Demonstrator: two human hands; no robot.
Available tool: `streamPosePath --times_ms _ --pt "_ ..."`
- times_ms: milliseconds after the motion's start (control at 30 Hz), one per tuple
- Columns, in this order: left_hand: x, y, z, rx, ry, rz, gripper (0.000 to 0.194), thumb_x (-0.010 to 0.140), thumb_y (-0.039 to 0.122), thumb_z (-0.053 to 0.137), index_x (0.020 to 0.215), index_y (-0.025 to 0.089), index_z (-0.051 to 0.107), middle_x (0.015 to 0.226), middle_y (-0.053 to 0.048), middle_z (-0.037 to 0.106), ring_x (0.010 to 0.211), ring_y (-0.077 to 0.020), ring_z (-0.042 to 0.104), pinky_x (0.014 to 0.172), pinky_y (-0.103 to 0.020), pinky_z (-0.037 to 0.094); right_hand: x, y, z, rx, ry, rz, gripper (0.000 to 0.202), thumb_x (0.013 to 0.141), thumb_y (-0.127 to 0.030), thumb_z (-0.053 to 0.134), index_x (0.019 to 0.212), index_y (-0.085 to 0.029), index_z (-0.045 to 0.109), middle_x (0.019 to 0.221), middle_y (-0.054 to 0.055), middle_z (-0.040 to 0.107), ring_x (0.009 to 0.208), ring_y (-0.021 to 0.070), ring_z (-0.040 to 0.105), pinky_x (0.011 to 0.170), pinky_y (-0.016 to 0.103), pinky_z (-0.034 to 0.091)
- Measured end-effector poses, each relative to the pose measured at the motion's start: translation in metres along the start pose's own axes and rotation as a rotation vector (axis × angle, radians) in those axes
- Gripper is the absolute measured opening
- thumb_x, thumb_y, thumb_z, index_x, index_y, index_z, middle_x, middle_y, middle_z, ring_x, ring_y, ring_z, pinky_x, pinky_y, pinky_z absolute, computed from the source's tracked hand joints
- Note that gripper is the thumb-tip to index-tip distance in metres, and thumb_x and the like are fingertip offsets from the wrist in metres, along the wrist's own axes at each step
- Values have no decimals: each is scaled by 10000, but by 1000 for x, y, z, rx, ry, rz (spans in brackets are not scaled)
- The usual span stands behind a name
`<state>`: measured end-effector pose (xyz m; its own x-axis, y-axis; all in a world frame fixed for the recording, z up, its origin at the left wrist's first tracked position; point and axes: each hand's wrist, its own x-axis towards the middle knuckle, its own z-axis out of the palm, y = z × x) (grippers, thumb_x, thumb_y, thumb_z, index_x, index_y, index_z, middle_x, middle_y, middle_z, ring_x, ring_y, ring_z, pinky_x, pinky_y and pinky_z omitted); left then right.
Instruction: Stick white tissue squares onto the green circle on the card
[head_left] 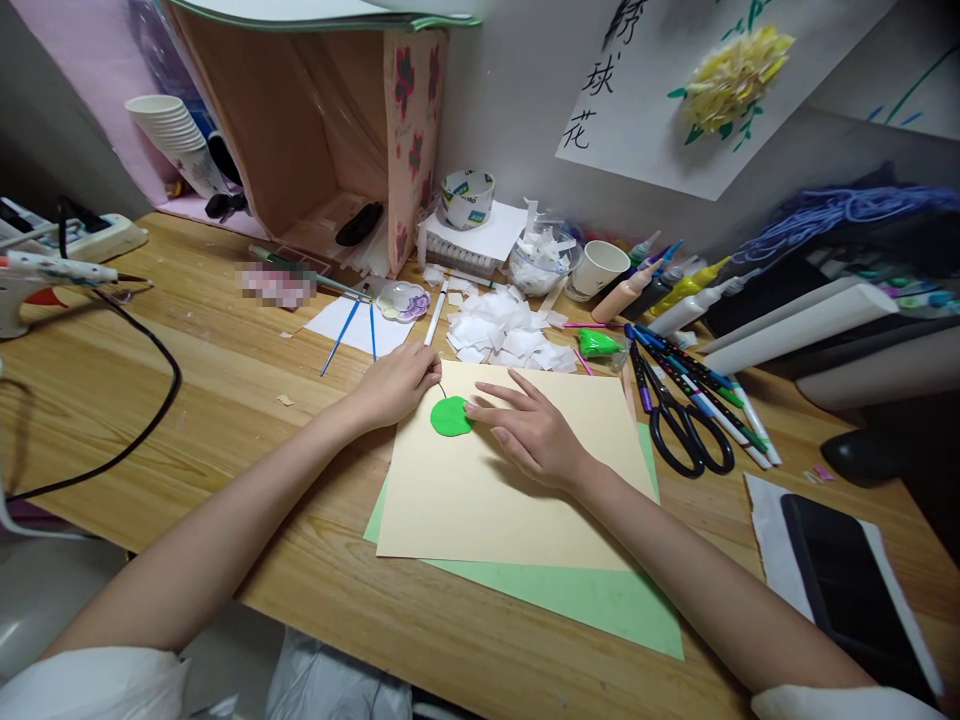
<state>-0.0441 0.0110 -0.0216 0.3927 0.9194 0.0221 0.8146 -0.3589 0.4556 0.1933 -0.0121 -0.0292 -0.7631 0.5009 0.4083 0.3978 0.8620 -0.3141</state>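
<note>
A flat, round piece of green clay (451, 416) lies on the upper left part of a cream sheet of paper (517, 520). A thin dark line runs from its top toward my left hand. My right hand (541, 440) has its fingers spread, and a fingertip touches the right edge of the clay. At the sheet's upper left corner, my left hand (397, 383) rests with fingers curled and pressed together. Whatever they pinch, if anything, is hidden. Beneath the cream sheet, a green sheet (570, 600) sticks out at the bottom and sides.
Behind the paper lie white paper scraps (495, 325) and a packet of green clay (598, 344). Black-handled scissors (686, 435) and several pens (709, 390) are at right, near a phone (847, 570). A glue gun (60, 268) and black cable (169, 400) occupy the left.
</note>
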Motion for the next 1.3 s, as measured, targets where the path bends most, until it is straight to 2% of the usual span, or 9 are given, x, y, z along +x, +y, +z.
streamPosePath --times_ms 100,233,367,500,667,800,867,933,1300 --pt "0 0 0 15 -2 -3 121 890 257 403 839 199 495 919 -50 558 885 -201 510 732 -323 391 0 1 -1 14 2 -28 370 921 -224 348 1249 -194 517 1189 48 649 1283 201 444 1123 496 260" --pt "0 0 0 19 -3 2 132 895 257 394 834 195 494 917 -53 556 883 -200 509 737 -323 390 1 2 -1 45 -126 -89 395 927 -251 357 1296 -181 478 1254 57 607 1289 200 437 1121 492 266" --pt "0 0 0 18 -8 -2 130 895 254 391 842 196 494 933 -54 559 896 -202 510 747 -324 390 1 3 1 78 -41 -144 368 922 -199 315 1193 -162 562 1108 58 690 1188 182 547 1093 474 329" --pt "-1 0 0 20 -1 1 127 893 253 398 850 195 503 926 -56 561 895 -202 513 757 -324 392 -2 3 0 63 20 -186 369 901 -191 335 1185 -133 564 1124 84 681 1210 199 526 1055 452 389" --pt "-1 1 0 -1 10 1 117 885 246 414 848 195 513 925 -57 564 894 -201 514 754 -324 395 -3 4 -1 51 55 -190 364 891 -179 329 1145 -155 588 1045 67 712 1141 186 583 1056 445 387" --pt "-1 2 -1 6 1 -2 129 891 251 405 845 194 511 917 -56 562 894 -202 516 759 -325 395 -2 4 -1 5 -4 -146 377 898 -219 352 1215 -161 548 1152 75 668 1222 205 514 1072 469 356" --pt "-1 3 -2 3 0 -11 130 891 257 406 842 194 509 916 -57 561 893 -203 516 761 -327 396 -2 4 0 -10 -15 -115 357 900 -207 362 1191 -175 566 1127 66 681 1198 201 537 1083 476 337" --pt "-1 3 -2 -1 2 -17 129 890 261 408 843 194 508 920 -58 560 892 -203 516 760 -328 397 -2 5 0 -5 15 -104 346 897 -181 356 1152 -185 591 1073 53 704 1161 191 568 1082 472 339" --pt "-2 4 -3 4 -1 -12 132 891 264 402 835 201 504 919 -55 557 896 -203 516 755 -323 394 -4 7 -2 15 50 -68 367 909 -230 339 1193 -194 570 1115 58 684 1180 195 547 1085 473 331"
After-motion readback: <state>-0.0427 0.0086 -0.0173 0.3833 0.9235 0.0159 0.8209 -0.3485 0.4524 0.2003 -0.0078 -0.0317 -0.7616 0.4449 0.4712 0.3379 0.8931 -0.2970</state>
